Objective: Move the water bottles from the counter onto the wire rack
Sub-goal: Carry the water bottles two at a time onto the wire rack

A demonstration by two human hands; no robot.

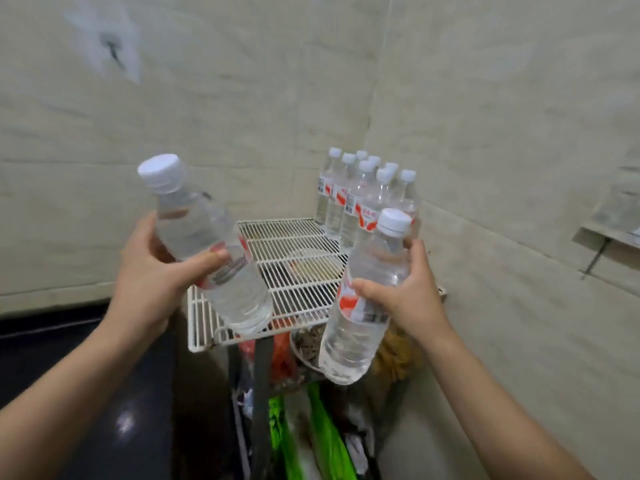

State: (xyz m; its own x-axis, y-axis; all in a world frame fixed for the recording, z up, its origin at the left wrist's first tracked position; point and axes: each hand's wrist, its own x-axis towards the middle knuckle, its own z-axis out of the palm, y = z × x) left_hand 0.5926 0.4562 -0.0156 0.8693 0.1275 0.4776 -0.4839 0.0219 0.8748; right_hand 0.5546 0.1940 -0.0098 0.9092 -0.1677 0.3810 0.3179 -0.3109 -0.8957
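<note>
My left hand [152, 275] grips a clear water bottle [204, 237] with a white cap, tilted to the upper left above the front left corner of the white wire rack [294, 258]. My right hand [405, 289] holds a second water bottle [363, 299] with a red and white label, leaning slightly right over the rack's front right edge. Several more capped water bottles [360, 195] stand upright in a tight group at the rack's back right corner, against the walls.
Beige tiled walls [242, 98] meet in a corner behind the rack. A dark counter [86, 375] lies at the lower left. Under the rack sit plastic bags in red and green [325, 438] and a dish of dried goods. A small wall shelf [609, 233] juts out at the right.
</note>
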